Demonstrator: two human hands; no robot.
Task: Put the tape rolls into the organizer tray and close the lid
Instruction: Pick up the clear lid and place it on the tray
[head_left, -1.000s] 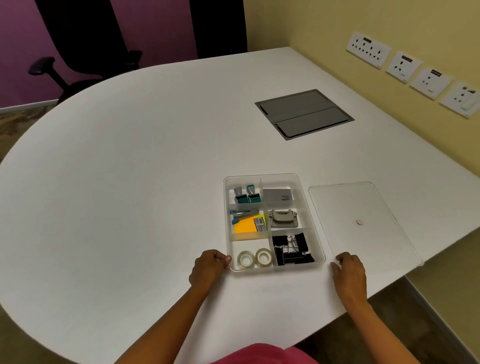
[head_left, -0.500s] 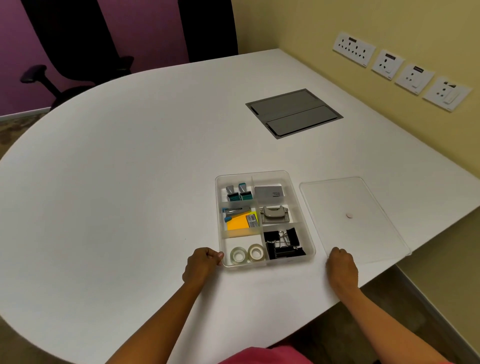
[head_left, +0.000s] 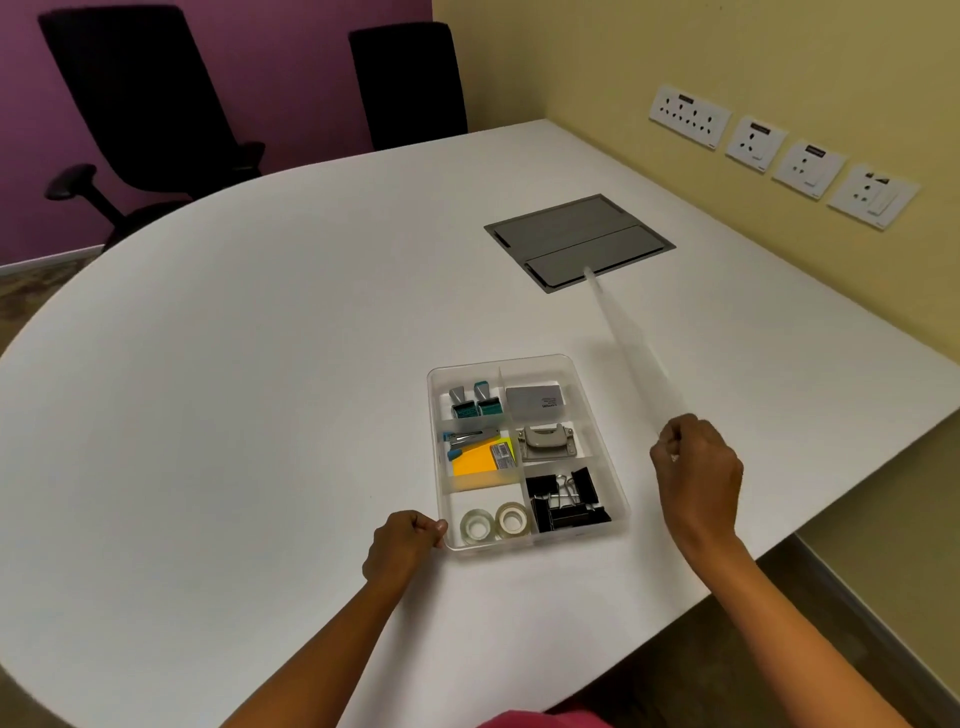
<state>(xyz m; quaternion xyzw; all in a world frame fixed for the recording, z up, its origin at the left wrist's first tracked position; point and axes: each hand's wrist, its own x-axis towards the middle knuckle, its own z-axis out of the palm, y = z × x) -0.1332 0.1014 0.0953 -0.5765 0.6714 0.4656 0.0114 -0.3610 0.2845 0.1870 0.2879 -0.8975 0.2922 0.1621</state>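
Two clear tape rolls (head_left: 493, 522) lie side by side in the near-left compartment of the clear organizer tray (head_left: 602, 415), which sits on the white table. My left hand (head_left: 402, 543) is closed against the tray's near-left corner. My right hand (head_left: 696, 467) grips the near edge of the clear lid (head_left: 631, 353), which is raised off the table and seen edge-on, tilted just right of the tray. The tray's other compartments hold stamps, a stapler, sticky notes, a card box, a punch and black binder clips.
A grey cable hatch (head_left: 579, 241) is set into the table (head_left: 260, 389) behind the tray. Wall sockets (head_left: 779, 156) line the yellow wall at right. Two black chairs (head_left: 150, 114) stand at the far side. The table's edge runs close on my right.
My right hand has lifted the lid from flat on the table to a steep, edge-on tilt beside the tray. My left hand stays at the tray's corner.
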